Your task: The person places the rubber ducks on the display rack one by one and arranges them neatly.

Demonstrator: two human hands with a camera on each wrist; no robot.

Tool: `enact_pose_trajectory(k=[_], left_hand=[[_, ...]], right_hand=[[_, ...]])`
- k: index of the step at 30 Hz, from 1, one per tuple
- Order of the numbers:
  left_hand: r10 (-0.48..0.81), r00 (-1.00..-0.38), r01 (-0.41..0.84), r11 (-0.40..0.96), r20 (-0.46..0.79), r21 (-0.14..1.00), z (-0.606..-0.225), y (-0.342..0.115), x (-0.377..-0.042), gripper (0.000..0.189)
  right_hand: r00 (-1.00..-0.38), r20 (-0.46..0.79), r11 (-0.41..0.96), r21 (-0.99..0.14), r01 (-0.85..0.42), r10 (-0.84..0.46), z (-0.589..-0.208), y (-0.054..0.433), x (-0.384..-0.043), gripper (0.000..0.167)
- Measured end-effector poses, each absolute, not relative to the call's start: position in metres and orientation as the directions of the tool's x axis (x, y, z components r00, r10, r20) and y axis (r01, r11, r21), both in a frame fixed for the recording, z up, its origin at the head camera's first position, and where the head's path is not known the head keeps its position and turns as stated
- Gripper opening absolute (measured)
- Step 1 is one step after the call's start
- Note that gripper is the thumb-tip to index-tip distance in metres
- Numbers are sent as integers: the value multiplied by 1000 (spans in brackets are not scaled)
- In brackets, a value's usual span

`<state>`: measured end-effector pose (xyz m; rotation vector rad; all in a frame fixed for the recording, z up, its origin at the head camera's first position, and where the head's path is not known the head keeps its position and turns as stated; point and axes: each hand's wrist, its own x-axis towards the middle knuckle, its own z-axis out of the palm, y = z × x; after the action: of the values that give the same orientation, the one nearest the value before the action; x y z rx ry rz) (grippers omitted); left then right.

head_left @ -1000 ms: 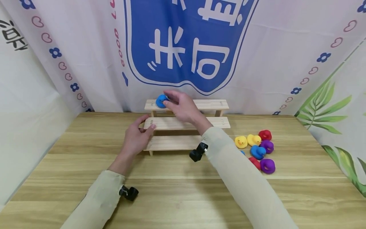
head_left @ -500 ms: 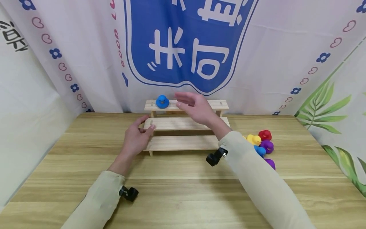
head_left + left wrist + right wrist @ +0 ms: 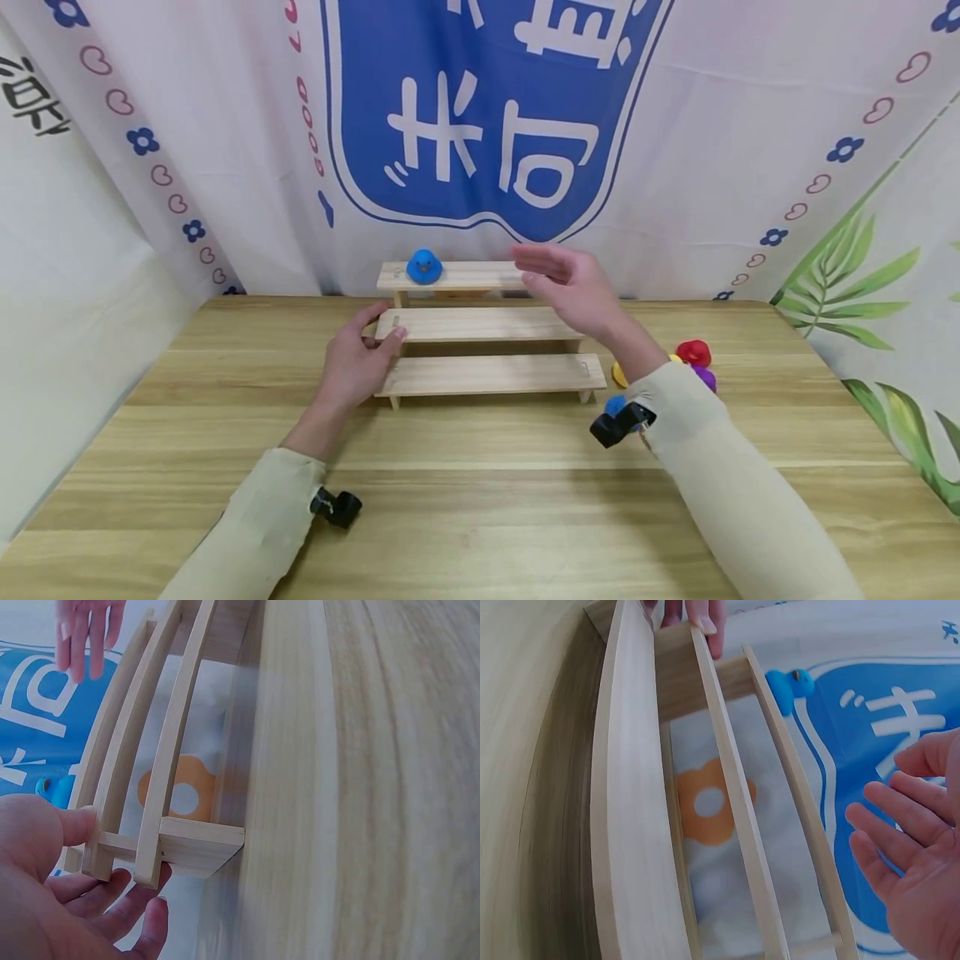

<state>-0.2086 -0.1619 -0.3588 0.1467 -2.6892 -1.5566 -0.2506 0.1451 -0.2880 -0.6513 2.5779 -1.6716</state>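
A three-tier wooden display stand (image 3: 480, 375) stands at the back of the table. On the left part of its top tier sits a blue rubber duck (image 3: 425, 267), its beak facing me. My left hand (image 3: 356, 367) grips the left end of the middle tier, thumb on top; in the left wrist view its fingers (image 3: 105, 896) curl beneath the boards. Over the right end of the upper tiers, my right hand (image 3: 577, 296) hovers with fingers extended and nothing in it. The right wrist view shows that palm (image 3: 930, 892) bare, beside the top tier.
Right of the stand lies a group of rubber ducks, partly hidden by my right arm: red (image 3: 693, 353), purple (image 3: 705, 377), yellow (image 3: 619, 373) and blue (image 3: 615, 405) ones show. A white curtain (image 3: 247, 167) with a blue emblem hangs right behind the stand.
My right hand has let go of the blue duck, leaving it on the top tier, and moved right along the stand. The left hand has stayed in place.
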Motion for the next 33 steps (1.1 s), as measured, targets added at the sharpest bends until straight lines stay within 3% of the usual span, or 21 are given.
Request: enact_pose_trajectory(k=[33], left_hand=[[-95, -995, -49, 518, 1, 854, -361, -163, -209, 63]], right_hand=[[-979, 205, 400, -898, -182, 16, -301, 280, -218, 49]])
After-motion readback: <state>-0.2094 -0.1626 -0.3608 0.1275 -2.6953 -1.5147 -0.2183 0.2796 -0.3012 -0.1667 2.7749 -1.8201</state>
